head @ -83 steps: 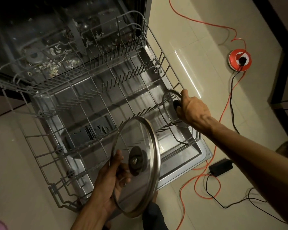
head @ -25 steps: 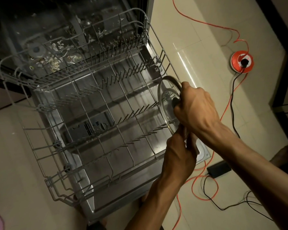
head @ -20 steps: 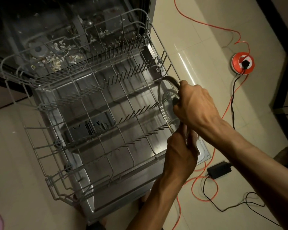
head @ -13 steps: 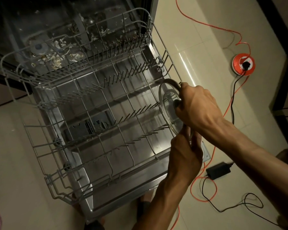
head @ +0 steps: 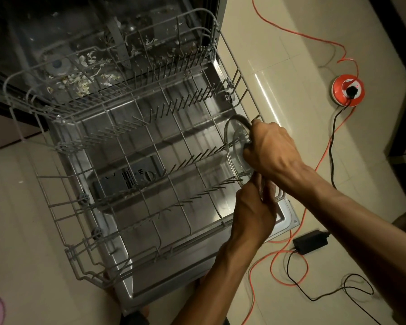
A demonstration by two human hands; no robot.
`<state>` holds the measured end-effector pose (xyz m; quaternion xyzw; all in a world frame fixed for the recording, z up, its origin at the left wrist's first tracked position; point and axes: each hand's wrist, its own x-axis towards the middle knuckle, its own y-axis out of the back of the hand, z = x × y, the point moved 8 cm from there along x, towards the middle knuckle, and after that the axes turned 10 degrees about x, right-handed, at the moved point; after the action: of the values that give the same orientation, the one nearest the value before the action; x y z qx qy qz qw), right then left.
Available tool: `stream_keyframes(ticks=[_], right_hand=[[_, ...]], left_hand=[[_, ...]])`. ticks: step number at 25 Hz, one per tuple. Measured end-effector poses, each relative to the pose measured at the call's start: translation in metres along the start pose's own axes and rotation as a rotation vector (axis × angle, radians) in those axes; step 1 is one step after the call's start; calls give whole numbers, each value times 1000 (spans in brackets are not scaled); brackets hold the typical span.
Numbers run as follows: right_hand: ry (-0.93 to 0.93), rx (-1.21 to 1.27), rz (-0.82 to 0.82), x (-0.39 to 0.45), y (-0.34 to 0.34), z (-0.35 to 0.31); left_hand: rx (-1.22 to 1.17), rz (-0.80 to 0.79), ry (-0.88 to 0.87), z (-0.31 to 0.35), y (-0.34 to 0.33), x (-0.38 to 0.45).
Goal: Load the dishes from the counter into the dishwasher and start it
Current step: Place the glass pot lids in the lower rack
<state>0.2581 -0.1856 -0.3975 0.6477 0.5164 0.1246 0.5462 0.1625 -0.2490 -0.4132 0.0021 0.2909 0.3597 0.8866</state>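
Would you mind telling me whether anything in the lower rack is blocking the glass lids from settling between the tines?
Nothing visible does. The glass lid stands on edge among the tines at the lower rack's right side, right hand at its knob. The left hand holds a second lid's rim beside it; neighbouring slots look free.

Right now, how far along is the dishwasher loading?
Early. The grey wire lower rack is pulled out over the open door and otherwise looks bare. In hand: the right hand grips an upright glass lid at the rack's right side; the left hand grips something by it. Left: further dishes, closing, starting.
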Motion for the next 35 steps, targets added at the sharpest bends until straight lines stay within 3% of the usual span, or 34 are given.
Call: stream_keyframes(ticks=[18,25,31,35], right_hand=[[35,-40,-59,18,-37,16],[63,240,54,-13,-24,24],[-85,422,85,-43,-36,47],[-134,489,91,-65,-35,49]], left_hand=[[54,3,41,-32,-13,25],[67,-13,61,-33,-15,23],[-8,-39,108,-34,-17,20],[99,-132,127,-36,-13,10]])
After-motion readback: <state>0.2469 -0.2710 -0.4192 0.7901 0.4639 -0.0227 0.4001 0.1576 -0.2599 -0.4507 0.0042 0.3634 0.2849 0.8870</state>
